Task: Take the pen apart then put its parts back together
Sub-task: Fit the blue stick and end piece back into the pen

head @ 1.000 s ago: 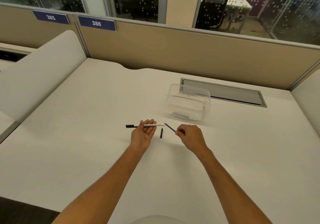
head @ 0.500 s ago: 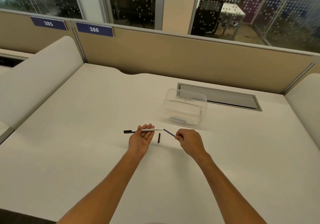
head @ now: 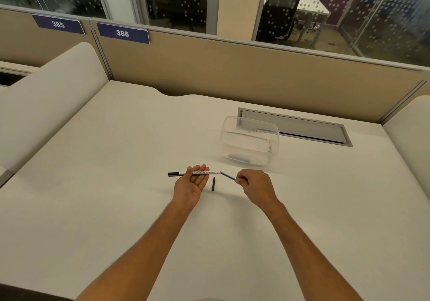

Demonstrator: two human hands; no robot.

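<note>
My left hand (head: pixel 193 182) lies palm up on the desk and holds the white pen barrel (head: pixel 204 173), which has a black end pointing left. My right hand (head: pixel 254 185) pinches a thin dark blue refill (head: pixel 227 176). The refill's far tip touches the open right end of the barrel. A short black pen piece (head: pixel 213 183) lies loose on the desk between the two hands.
A clear plastic container (head: pixel 250 143) stands just beyond my right hand with a dark item inside. Behind it is a grey cable hatch (head: pixel 302 129) set into the white desk (head: pixel 116 184). Beige partitions close the back and sides.
The refill tip has come closer to the barrel's open end. My head tilted, so the scene shifted slightly in view. The black piece has stayed where it was.
</note>
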